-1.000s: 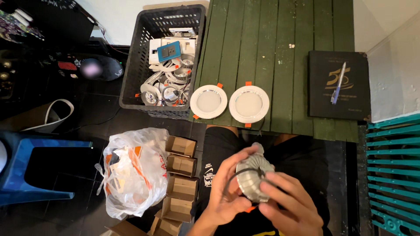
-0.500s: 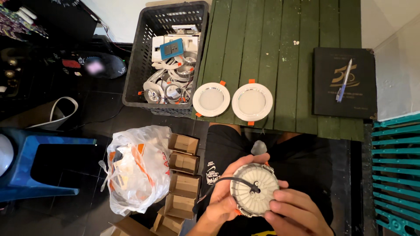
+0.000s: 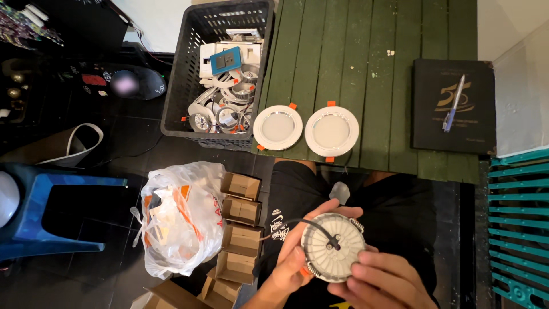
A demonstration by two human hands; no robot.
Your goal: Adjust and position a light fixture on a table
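We look down and see both hands wrapped around a round grey-and-white recessed light fitting (image 3: 333,247), its ribbed back facing up over the lap, well below the green slatted wooden worktop (image 3: 372,57). The left hand (image 3: 297,257) clamps the fitting's left rim, thumb on the edge; the right hand (image 3: 383,280) grips its lower right side, fingers curled under. A thin black cable (image 3: 297,224) loops from the fitting's centre out to the left.

Up on the worktop, two round white downlights (image 3: 305,129) lie face up side by side near the front edge, and a black square book (image 3: 454,107) carries a blue pen (image 3: 453,111).

The black plastic crate (image 3: 183,86) at the worktop's left end is full of tangled light fittings and small white boxes. On the floor, a translucent plastic bag (image 3: 177,223) bulges beside a row of open brown cardboard boxes (image 3: 237,234). A blue plastic stool (image 3: 46,217) stands far left.
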